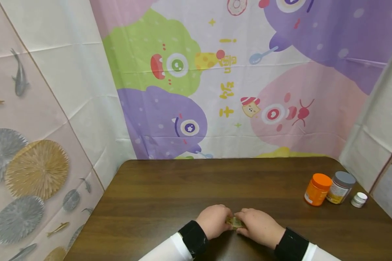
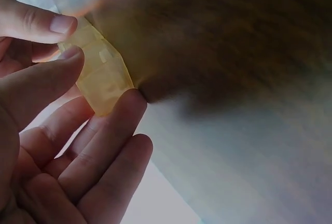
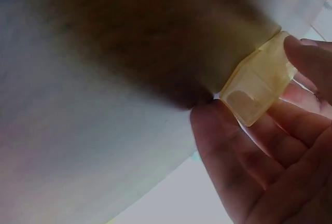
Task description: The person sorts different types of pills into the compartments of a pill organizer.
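White sleeves [image 1: 168, 249] nearest, translucent yellow piece [image 1: 235, 222] pinched beyond them

Black wristbands [image 1: 194, 239] border the sleeves. Just past them the left grip [image 1: 215, 221] and right grip [image 1: 262, 226] face each other, each pinching the translucent yellow piece with thumb and fingers from its own side. It sits in the narrow gap between the two grips, low over the counter [image 1: 150, 192]; whether its underside touches the wood cannot be told.

Light shows through it and its outline is crisp and flat-sided, so I would judge it thin, stiff plastic: light, probably smooth enough to slide under a dry fingertip, and perhaps liable to bend or crack if squeezed hard across the middle. Whether it is hollow is unclear. The best hold looks to be at the ends, thumbs on one face and fingertips backing the lower edge, with modest pressure.

From the grip, the widest room runs left and straight ahead, out to the counter's left edge and to its far edge by the patterned cloth [image 1: 160, 119]. Ahead and to the right of the right grip, well apart from it, stand an orange jar [image 1: 318, 190], a grey-lidded jar [image 1: 341, 187] just beside it, and a small white bottle [image 1: 359, 200] near the right edge. A wide rightward sweep would probably meet the orange jar first.
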`<state>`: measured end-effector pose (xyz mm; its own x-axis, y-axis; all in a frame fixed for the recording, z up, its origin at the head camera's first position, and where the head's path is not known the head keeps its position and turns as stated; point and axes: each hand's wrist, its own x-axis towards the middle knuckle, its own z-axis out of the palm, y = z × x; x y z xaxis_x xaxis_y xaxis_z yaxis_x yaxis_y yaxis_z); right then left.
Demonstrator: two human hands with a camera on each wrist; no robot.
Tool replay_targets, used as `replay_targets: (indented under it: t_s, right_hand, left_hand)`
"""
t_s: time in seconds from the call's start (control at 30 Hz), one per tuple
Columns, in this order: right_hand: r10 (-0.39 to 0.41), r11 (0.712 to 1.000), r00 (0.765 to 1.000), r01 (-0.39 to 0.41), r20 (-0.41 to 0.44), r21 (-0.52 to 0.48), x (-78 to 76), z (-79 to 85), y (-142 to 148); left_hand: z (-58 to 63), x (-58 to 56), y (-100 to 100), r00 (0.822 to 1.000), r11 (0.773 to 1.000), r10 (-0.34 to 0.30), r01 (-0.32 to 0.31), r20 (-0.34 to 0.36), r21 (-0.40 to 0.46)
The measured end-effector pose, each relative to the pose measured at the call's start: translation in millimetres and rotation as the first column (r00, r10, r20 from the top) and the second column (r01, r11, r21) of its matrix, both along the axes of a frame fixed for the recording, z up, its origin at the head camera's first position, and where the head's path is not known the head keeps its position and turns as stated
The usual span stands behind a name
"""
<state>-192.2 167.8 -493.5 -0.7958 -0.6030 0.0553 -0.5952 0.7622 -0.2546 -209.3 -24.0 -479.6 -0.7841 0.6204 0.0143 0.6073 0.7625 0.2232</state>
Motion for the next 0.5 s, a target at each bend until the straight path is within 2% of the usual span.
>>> replay_targets:
  t_s: [0.17, 0.5]
  right_hand:
    - [0.008, 1.000, 1.000, -0.008, -0.007, -0.012, 0.8, 2.9, -0.3]
    - [0.034, 0.999, 0.998, -0.033, -0.051, 0.027, 3.6, 1.5, -1.7]
  left_hand:
    - [3.8, 0.6, -0.1, 1.000, 1.000, -0.012, 0.012, -0.010, -0.004]
    - [1.3, -1.2, -1.0, 1.000, 1.000, -0.017, 0.017, -0.004, -0.010]
